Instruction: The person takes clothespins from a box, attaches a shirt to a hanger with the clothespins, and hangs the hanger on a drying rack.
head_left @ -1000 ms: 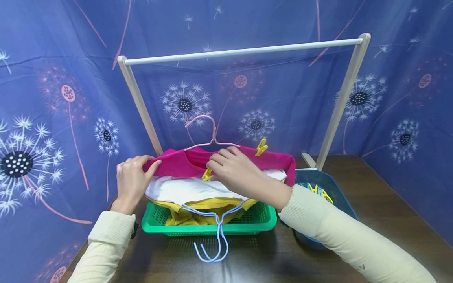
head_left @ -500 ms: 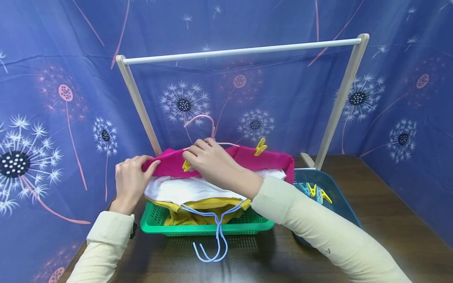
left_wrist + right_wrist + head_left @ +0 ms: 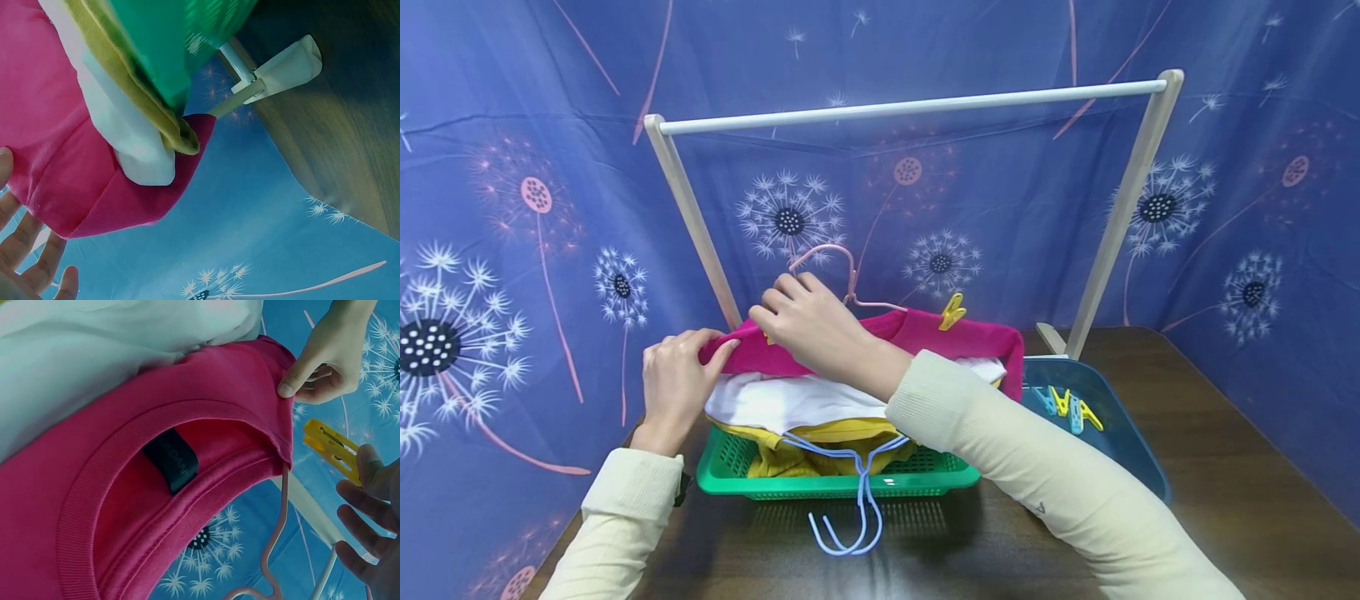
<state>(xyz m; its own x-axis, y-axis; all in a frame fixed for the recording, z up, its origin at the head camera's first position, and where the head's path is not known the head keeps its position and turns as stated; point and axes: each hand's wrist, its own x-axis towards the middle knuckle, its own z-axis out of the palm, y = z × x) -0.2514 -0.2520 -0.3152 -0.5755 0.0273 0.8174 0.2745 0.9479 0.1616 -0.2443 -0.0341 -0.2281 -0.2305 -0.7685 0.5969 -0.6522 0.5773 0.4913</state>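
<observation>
A magenta T-shirt lies on top of a stack of clothes, with a pink hanger inside its neck and the hook standing up. My left hand pinches the shirt's left shoulder between thumb and fingers. Over the same shoulder, my right hand holds a yellow clothespin by its handle end; in the right wrist view its tip points at the shirt's edge, a small gap apart. Another yellow clothespin is clipped at the right shoulder. A dark label shows inside the collar.
White and yellow garments lie beneath, over a green basket. Blue hangers stick out in front. A dark blue tray with several clothespins stands at right. Behind rises a rack with a white bar.
My right hand has moved left and slightly up along the shirt with the clothespin, from the collar to the left shoulder. My left hand keeps its hold.
</observation>
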